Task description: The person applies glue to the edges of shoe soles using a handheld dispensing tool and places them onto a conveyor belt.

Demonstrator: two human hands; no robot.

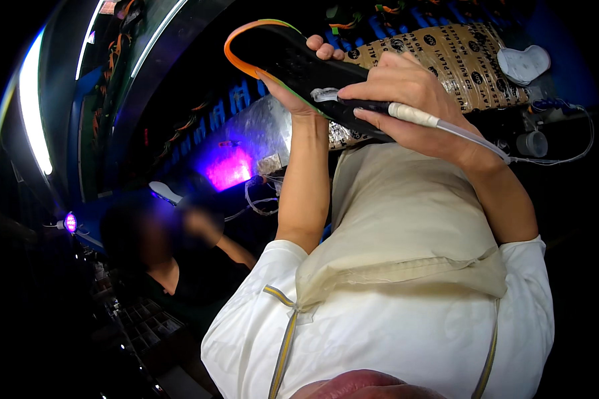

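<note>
My left hand (291, 98) grips a black shoe sole (273, 50) with an orange and green rim, held up in front of me. Its thumb lies along the near edge, and fingertips show over the far edge. In my right hand (416, 86) is a glue brush (412, 114) with a black front grip and a white-wrapped back part. A clear tube (476, 138) trails from its rear end. The brush's pale, wet-looking tip touches the inner face of the sole near the middle. My right hand covers part of the sole's other end.
Printed brown paper (439, 50) covers the bench behind. At right lie a white rounded piece (524, 64) and a small cup (532, 143). Orange-and-black soles (116, 50) line a rack at upper left. A co-worker (170, 249) sits left, near a white sole (165, 193) and a purple lamp (71, 223).
</note>
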